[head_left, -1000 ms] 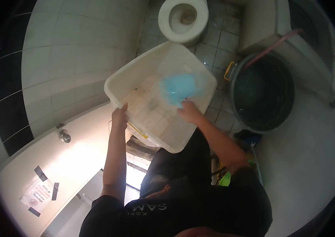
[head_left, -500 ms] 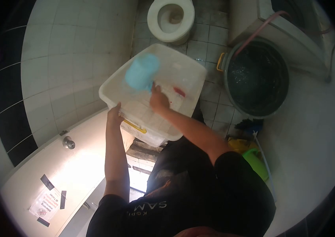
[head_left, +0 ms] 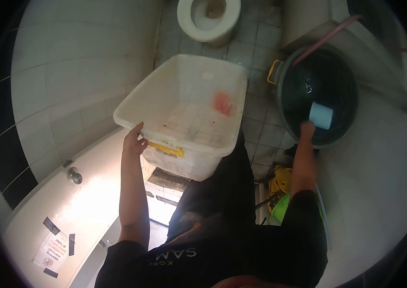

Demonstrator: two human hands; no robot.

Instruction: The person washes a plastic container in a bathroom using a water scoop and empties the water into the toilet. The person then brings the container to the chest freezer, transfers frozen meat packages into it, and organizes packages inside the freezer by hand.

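My right hand (head_left: 307, 128) is closed on the handle of a light blue water dipper (head_left: 322, 115). The dipper is over the dark round tub (head_left: 285, 108), which holds water and has a yellow handle. On the left, my left hand (head_left: 135, 140) grips the near-left rim of a large white plastic box (head_left: 179, 122), beside its yellow handle (head_left: 166, 149). The box tilts up in front of my legs, its opening toward me. Inside it, against the right wall, shows a blurred red item (head_left: 222, 103), with small dark specks on the bottom.
A toilet (head_left: 208, 36) stands beyond the box on the tiled floor (head_left: 261, 125). A pink hose (head_left: 326, 39) runs into the tub. Yellow and green plastic things (head_left: 280, 185) lie under my right arm. To the left is a white door (head_left: 93, 192) with a knob and taped paper sign.
My right hand has carried the blue dipper from inside the white box rightward to the water tub. The box is tipped more toward me, and the red item has shifted slightly.
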